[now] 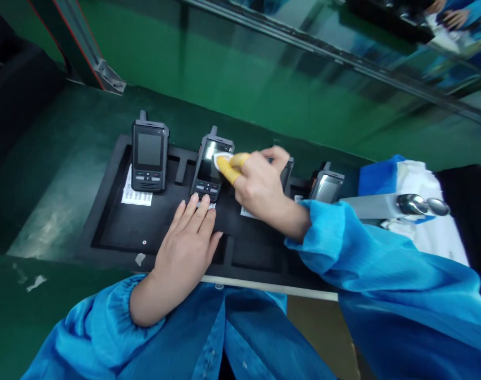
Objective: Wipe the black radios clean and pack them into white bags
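A green table [38, 221] is seen from above, with a black foam tray [106, 237] laid across it. Beyond the tray at 3 o'clock, a blue box [377, 177] and a white sheet [420, 182] are placed, partly crossed by a grey metal bar [367, 206] with two round chrome ends [412, 204]. Four black handheld radios are set in a row along the tray's far side. The second radio [211, 166] is being touched at its screen; the first radio [148, 155] stands at its 9 o'clock. The third radio [286, 173] is mostly hidden by the right hand [260, 187], and the fourth radio [327, 187] is left uncovered at 3 o'clock. The right grip is pressed together on a white wipe [220, 160], held against the second radio's screen by yellow finger cots [236, 163]. The left hand [183, 253] is laid flat and spread on the tray, its fingertips [195, 203] just below the second radio. Paper labels [136, 192] are tucked beneath the radios.
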The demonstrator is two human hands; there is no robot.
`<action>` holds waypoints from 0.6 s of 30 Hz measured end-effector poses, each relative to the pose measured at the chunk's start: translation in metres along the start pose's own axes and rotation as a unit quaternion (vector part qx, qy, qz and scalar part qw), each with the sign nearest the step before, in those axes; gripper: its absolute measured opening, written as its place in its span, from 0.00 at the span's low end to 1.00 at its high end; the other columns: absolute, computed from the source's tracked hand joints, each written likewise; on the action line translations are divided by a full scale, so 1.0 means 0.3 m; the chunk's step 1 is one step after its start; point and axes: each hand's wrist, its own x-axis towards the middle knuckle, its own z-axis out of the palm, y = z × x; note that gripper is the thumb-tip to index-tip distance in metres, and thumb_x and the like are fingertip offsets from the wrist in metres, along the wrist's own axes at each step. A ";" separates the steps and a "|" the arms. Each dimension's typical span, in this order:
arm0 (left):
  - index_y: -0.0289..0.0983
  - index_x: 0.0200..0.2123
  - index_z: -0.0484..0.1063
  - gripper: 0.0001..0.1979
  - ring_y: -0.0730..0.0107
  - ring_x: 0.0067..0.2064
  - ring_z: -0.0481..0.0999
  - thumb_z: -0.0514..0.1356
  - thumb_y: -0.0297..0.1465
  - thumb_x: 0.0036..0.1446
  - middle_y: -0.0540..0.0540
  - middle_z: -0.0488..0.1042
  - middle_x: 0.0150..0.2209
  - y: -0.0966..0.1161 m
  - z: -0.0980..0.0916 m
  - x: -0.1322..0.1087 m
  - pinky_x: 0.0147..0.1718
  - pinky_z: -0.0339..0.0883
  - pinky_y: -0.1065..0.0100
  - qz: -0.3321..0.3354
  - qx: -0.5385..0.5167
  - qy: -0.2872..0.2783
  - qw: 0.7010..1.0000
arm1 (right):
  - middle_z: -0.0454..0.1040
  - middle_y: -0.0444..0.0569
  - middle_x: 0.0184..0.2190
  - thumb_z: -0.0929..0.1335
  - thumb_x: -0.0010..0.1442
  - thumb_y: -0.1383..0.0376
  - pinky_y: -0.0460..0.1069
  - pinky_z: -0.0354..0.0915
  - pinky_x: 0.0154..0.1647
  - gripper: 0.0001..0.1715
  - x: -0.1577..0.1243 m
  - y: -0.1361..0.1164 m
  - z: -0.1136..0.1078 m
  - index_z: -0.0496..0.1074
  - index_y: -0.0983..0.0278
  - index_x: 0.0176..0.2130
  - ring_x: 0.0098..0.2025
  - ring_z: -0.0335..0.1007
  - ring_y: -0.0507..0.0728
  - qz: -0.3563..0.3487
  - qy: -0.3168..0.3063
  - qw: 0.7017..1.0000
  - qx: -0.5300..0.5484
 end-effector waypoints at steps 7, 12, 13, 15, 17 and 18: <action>0.26 0.50 0.71 0.17 0.45 0.59 0.67 0.53 0.31 0.62 0.31 0.69 0.56 -0.002 0.003 0.001 0.56 0.64 0.46 0.009 0.004 0.008 1.000 | 0.75 0.43 0.34 0.58 0.66 0.69 0.55 0.41 0.50 0.17 0.021 -0.035 -0.028 0.75 0.60 0.41 0.38 0.60 0.52 -0.065 -0.024 0.997 0.026; 0.26 0.49 0.71 0.16 0.45 0.59 0.68 0.54 0.30 0.61 0.31 0.70 0.56 -0.006 0.000 0.000 0.56 0.65 0.47 0.010 0.011 0.007 1.000 | 0.73 0.44 0.35 0.55 0.67 0.69 0.57 0.40 0.50 0.21 0.116 0.019 0.019 0.74 0.57 0.41 0.41 0.61 0.54 0.048 -0.049 0.998 0.015; 0.26 0.49 0.71 0.17 0.45 0.59 0.67 0.55 0.30 0.61 0.31 0.69 0.56 -0.006 0.001 0.000 0.56 0.65 0.47 0.009 0.009 0.006 1.000 | 0.73 0.44 0.35 0.55 0.67 0.70 0.57 0.41 0.50 0.21 0.107 0.013 0.018 0.75 0.57 0.40 0.41 0.61 0.54 0.037 -0.046 0.998 0.014; 0.26 0.50 0.71 0.17 0.45 0.60 0.66 0.55 0.30 0.61 0.32 0.69 0.57 -0.004 0.004 0.000 0.57 0.64 0.47 0.006 0.003 0.003 1.000 | 0.73 0.44 0.34 0.57 0.67 0.70 0.56 0.41 0.49 0.19 0.068 -0.015 0.004 0.75 0.59 0.39 0.40 0.61 0.53 -0.017 -0.034 0.999 0.011; 0.26 0.50 0.70 0.17 0.45 0.60 0.66 0.55 0.30 0.61 0.31 0.69 0.56 0.000 0.007 0.001 0.57 0.63 0.47 0.001 -0.006 0.001 1.000 | 0.74 0.44 0.33 0.58 0.66 0.70 0.55 0.41 0.48 0.18 0.020 -0.049 -0.022 0.75 0.61 0.39 0.38 0.60 0.52 -0.074 -0.025 0.997 0.018; 0.25 0.50 0.70 0.17 0.45 0.60 0.66 0.55 0.30 0.61 0.31 0.70 0.56 0.002 0.008 0.002 0.57 0.63 0.46 -0.001 -0.011 0.005 1.000 | 0.74 0.44 0.33 0.59 0.66 0.70 0.55 0.42 0.48 0.17 0.004 -0.062 -0.035 0.75 0.61 0.39 0.37 0.60 0.52 -0.091 -0.027 0.995 0.027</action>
